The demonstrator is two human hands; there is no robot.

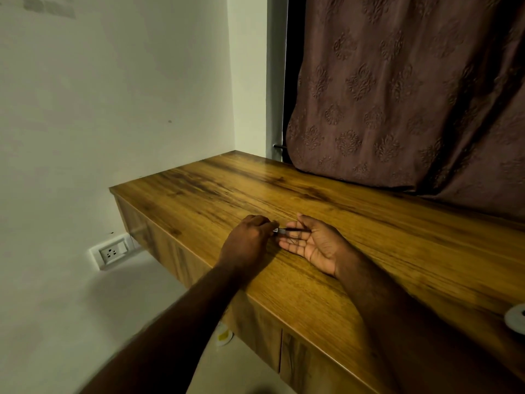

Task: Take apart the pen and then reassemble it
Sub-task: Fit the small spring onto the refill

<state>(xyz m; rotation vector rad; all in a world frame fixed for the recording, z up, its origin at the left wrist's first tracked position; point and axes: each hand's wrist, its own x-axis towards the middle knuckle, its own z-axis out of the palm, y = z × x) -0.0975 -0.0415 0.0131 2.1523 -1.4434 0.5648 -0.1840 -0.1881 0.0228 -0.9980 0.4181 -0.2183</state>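
Both hands on desk (pixel 369 223): left hand (pixel 250 240) pinches pen (pixel 287 230), right hand (pixel 315 243) palm-up.

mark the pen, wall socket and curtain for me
pen (pixel 288 230): head view, on its dark shaft between the two hands.
wall socket (pixel 112 252): head view, on the white faceplate.
curtain (pixel 397 89): head view, on the patterned brown fabric.

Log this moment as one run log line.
left hand: pinching pen end | right hand: open, palm up, under pen | surface: wooden counter | stage: unclear
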